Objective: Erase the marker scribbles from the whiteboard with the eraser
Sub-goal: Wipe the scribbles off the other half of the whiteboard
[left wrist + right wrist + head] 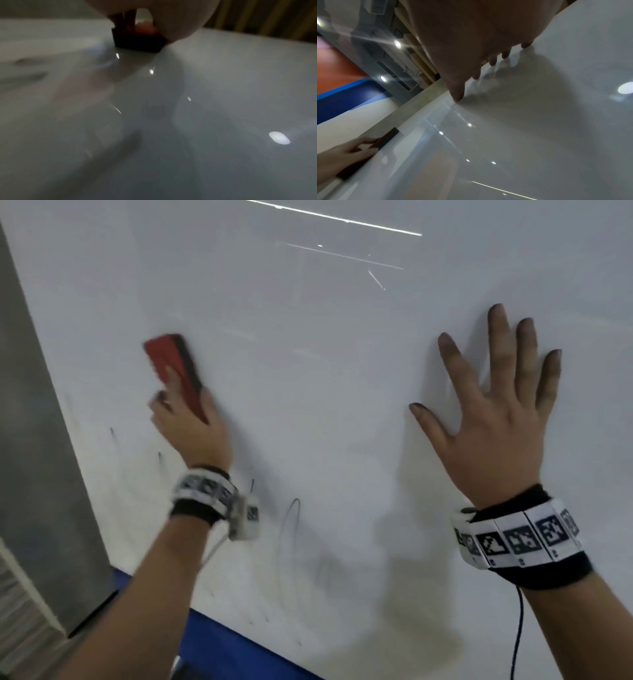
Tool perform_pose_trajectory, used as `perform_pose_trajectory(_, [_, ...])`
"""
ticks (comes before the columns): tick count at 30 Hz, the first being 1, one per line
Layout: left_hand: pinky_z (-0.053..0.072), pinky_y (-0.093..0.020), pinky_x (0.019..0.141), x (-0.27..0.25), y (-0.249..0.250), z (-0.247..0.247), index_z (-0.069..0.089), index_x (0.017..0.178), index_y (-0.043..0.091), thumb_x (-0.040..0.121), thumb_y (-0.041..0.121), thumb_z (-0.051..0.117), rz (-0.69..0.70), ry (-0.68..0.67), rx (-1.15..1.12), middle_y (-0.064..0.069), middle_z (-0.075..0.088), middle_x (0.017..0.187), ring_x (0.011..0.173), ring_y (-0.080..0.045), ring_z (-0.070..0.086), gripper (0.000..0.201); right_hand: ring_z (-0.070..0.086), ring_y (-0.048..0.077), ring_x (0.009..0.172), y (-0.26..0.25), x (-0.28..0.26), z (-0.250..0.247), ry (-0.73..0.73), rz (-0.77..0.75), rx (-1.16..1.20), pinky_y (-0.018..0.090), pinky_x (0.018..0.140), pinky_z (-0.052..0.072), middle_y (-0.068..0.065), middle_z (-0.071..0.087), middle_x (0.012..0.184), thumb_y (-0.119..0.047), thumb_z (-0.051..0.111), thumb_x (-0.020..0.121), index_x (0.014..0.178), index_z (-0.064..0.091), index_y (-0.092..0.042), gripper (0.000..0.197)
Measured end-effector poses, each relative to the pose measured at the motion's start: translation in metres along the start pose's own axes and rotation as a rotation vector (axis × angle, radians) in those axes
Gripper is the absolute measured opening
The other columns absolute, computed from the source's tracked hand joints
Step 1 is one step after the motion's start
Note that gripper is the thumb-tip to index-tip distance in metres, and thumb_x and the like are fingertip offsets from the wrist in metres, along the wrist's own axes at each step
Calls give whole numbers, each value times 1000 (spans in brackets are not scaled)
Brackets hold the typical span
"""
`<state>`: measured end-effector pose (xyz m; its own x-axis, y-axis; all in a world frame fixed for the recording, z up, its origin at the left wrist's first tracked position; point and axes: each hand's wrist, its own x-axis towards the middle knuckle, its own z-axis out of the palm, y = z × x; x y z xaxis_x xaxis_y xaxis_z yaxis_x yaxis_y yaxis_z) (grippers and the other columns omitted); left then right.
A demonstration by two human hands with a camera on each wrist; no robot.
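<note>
One eraser, red-backed with a dark felt pad, lies flat against the whiteboard near its left edge, and the left hand holds it there, fingers curled round its lower end and sides. It looks light and stiff across the back, soft only at the pad, so it should slide easily on the glossy board; a grip across the long sides, with the palm bearing down on the back, seems best for keeping the felt flat and the pressure even. The right hand presses on the board well to the right, its five fingers straight and spread, holding nothing, the tips darkened as if with marker dust.

Of scribbles I count roughly four faint remnants, all below the eraser: a thin loop, a short stroke beside the left wristband, and two small ticks toward the board's left edge. The picture is blurred there, so paler smears may be missed. Each wrist carries one patterned band, two in all.
</note>
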<state>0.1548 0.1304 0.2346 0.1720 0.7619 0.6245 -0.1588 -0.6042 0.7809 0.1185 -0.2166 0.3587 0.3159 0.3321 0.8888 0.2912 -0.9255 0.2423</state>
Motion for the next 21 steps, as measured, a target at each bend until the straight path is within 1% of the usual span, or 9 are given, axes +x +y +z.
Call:
perform_pose_trajectory(2, [38, -45, 107, -82, 4, 1, 47, 149, 13, 99, 29, 56, 151, -82, -21, -27, 50, 133, 118, -41, 50, 53, 14, 42, 156, 1, 1, 1, -18, -10, 9, 63, 125, 10, 17, 16, 169, -62, 50, 103, 160, 33, -28, 69])
perform_pose_trajectory(4, [42, -55, 108, -158, 7, -9, 46, 145, 22, 98, 25, 60, 338, -263, -38, -20, 45, 137, 120, -39, 47, 49, 12, 43, 157, 1, 2, 1, -37, -2, 32, 63, 125, 9, 17, 14, 170, -60, 50, 103, 160, 32, -28, 68])
perform_pose_trajectory(7, [44, -55, 108, -174, -13, -20, 47, 142, 27, 98, 28, 59, 507, -411, -36, -9, 40, 141, 123, -36, 46, 45, 10, 44, 156, 1, 1, 2, -48, 10, 73, 65, 124, 9, 18, 11, 170, -58, 50, 103, 160, 30, -27, 68])
perform_pose_trajectory(8, [41, -48, 111, -157, -25, -20, 47, 143, 26, 98, 30, 59, 445, -384, -30, -9, 39, 141, 124, -35, 46, 47, 10, 45, 156, 1, 1, 3, -46, 7, 89, 67, 123, 12, 19, 11, 170, -58, 49, 103, 160, 30, -26, 67])
perform_pose_trajectory(10, [35, -36, 112, -107, -49, -20, 44, 149, 19, 99, 29, 58, 95, -257, -56, -15, 41, 141, 128, -32, 44, 52, 11, 48, 155, 2, 1, 3, -40, -3, 125, 69, 120, 18, 21, 12, 169, -58, 46, 104, 159, 30, -25, 66])
perform_pose_trajectory(12, [38, -36, 111, -43, -74, -22, 41, 151, 12, 100, 27, 56, -282, -103, -70, -20, 46, 139, 129, -35, 48, 55, 11, 49, 155, 4, 0, 4, -50, 4, 145, 68, 120, 21, 21, 10, 170, -59, 42, 104, 160, 29, -26, 66])
perform_pose_trajectory(14, [41, -41, 110, 10, -91, -23, 41, 150, 13, 101, 27, 54, -465, -24, -34, -19, 47, 140, 129, -40, 50, 53, 10, 48, 155, 4, -1, 6, -57, 12, 160, 68, 120, 21, 21, 9, 170, -61, 40, 104, 160, 27, -27, 67])
perform_pose_trajectory(17, [42, -41, 107, 40, -95, -19, 40, 151, 15, 101, 28, 52, -529, -5, 26, -18, 48, 140, 128, -41, 51, 53, 10, 50, 155, 3, 0, 7, -57, 20, 160, 68, 120, 21, 22, 10, 169, -60, 40, 104, 160, 28, -26, 66])
perform_pose_trajectory(21, [36, -40, 107, -44, -59, -11, 39, 152, 5, 103, 26, 54, -319, -40, 5, -24, 48, 138, 126, -41, 49, 56, 11, 51, 154, -1, -3, 9, -48, 40, 150, 68, 120, 21, 25, 11, 168, -58, 39, 105, 161, 26, -26, 66])
